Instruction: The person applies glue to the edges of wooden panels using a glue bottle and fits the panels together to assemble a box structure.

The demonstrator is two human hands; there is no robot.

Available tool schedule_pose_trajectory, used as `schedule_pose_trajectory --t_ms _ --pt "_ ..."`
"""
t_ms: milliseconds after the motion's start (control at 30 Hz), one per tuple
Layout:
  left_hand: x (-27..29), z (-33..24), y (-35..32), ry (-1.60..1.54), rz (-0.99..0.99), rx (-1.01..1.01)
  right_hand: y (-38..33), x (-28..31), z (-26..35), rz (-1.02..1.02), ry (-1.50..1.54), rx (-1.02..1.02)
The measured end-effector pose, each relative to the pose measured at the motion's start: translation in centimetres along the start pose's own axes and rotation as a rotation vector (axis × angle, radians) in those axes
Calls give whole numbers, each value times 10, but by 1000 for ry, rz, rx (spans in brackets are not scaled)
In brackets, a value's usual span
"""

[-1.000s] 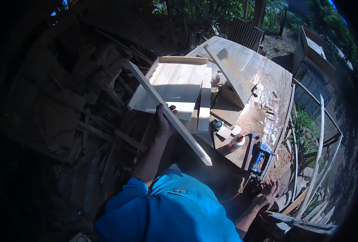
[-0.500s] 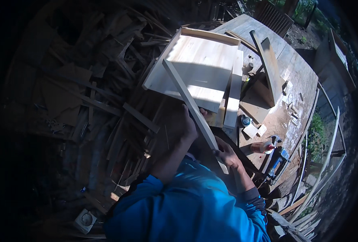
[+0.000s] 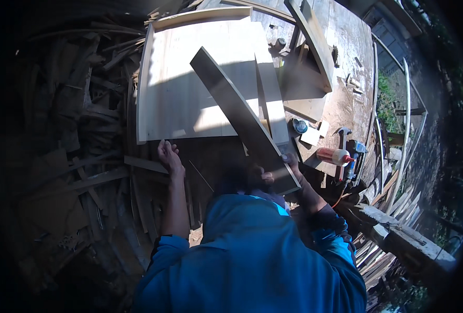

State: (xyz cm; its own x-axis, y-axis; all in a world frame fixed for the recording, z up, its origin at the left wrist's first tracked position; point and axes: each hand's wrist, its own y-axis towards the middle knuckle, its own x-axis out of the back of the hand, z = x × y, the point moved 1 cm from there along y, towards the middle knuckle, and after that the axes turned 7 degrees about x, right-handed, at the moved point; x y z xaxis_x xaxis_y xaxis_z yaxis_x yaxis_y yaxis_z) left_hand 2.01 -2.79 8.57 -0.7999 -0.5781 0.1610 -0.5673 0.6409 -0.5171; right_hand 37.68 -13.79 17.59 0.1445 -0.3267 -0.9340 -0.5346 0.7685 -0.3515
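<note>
A long flat wooden board (image 3: 231, 107) slants across my view, its far end over a pale wooden panel (image 3: 182, 104) with raised strips along the far and left edges. My right hand (image 3: 290, 164) grips the board near its lower end, thumb on one edge and fingertips showing at the opposite edge. Beside the panel's near left corner is my left hand (image 3: 170, 156), fingers loosely curled and apart, with nothing visible in them. A narrow pale plank (image 3: 273, 99) lies along the panel's right side.
On the workbench (image 3: 354, 36) at right are a glue bottle (image 3: 333, 155), a hammer (image 3: 342, 136), a blue power tool (image 3: 357, 148), a small dark round container (image 3: 298, 125) and upright angled boards (image 3: 315, 47). Scrap wood (image 3: 85, 172) is heaped at left.
My left hand has come off the board and moved left to the panel's near corner. The board has turned to show its broad face, still in my right hand. The view has shifted.
</note>
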Motion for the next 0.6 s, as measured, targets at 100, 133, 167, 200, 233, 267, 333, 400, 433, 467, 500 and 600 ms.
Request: schedule_pose_trajectory --t_ms 100,133,167,200,233,267,333,400,433,467,500,600 --pt "41 23 48 184 -111 -211 7 -16 -8 180 134 21" --pt "41 15 51 233 -82 -297 9 -19 -10 241 133 80" --pt "37 12 52 244 -68 -295 10 -20 -10 300 129 137" --pt "36 11 51 268 -27 -224 9 -20 -13 294 136 149" --pt "32 3 45 289 4 -159 8 -21 -16 287 187 163" --pt "28 -2 40 293 110 -131 9 -22 -20 278 238 167" --pt "3 -3 22 176 416 -82 9 -29 -25 295 291 148" --pt "-42 -39 -35 130 810 50 9 -32 -29 254 403 96" --pt "-60 -48 -62 -8 921 140 11 -34 -32 268 401 102" --pt "-76 -52 -85 -150 1032 227 13 -35 -34 281 398 107" --pt "-92 -56 -102 -331 1101 318 13 -34 -36 340 439 43" --pt "-116 -80 -137 -525 1105 412 16 -15 -42 429 466 -69"
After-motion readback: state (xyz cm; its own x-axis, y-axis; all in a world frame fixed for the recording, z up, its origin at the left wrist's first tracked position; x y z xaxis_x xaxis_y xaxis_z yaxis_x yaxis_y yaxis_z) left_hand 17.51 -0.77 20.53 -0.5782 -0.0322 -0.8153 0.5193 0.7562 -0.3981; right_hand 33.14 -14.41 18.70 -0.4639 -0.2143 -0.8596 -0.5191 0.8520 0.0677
